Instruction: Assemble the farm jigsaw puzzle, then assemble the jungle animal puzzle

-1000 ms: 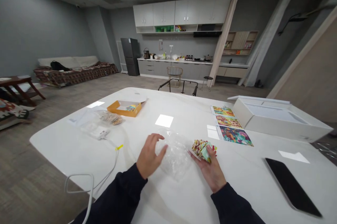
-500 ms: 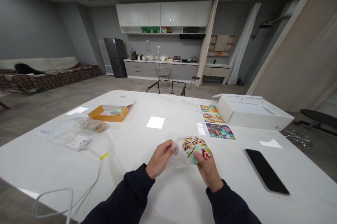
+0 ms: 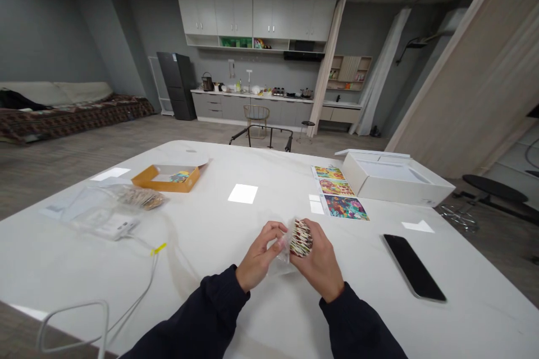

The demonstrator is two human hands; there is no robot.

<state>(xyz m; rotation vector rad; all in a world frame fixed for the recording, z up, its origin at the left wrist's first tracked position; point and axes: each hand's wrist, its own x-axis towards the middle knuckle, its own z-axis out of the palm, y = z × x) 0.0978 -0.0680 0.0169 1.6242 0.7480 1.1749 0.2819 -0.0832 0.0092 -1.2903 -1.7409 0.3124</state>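
Over the near middle of the white table (image 3: 202, 291), my right hand (image 3: 322, 263) is wrapped round a stack of colourful pieces (image 3: 301, 238), their striped edges facing left. My left hand (image 3: 261, 255) pinches a clear plastic bag (image 3: 284, 249) by its edge, close against the stack's left side. Part of the bag hangs below the stack, between the two hands. Whether any pieces are inside the bag I cannot make out.
On the left are an orange box (image 3: 166, 179), a bagged pile of pieces (image 3: 141, 197), a white device (image 3: 112, 225) and its cable. Picture cards (image 3: 345, 207), a white box (image 3: 391, 179) and a phone (image 3: 412, 266) lie to the right. A chair stands beyond.
My right hand has turned the stack so its edges show, and its fingers now wrap round it. My left hand has come closer to the stack. The view has shifted slightly.
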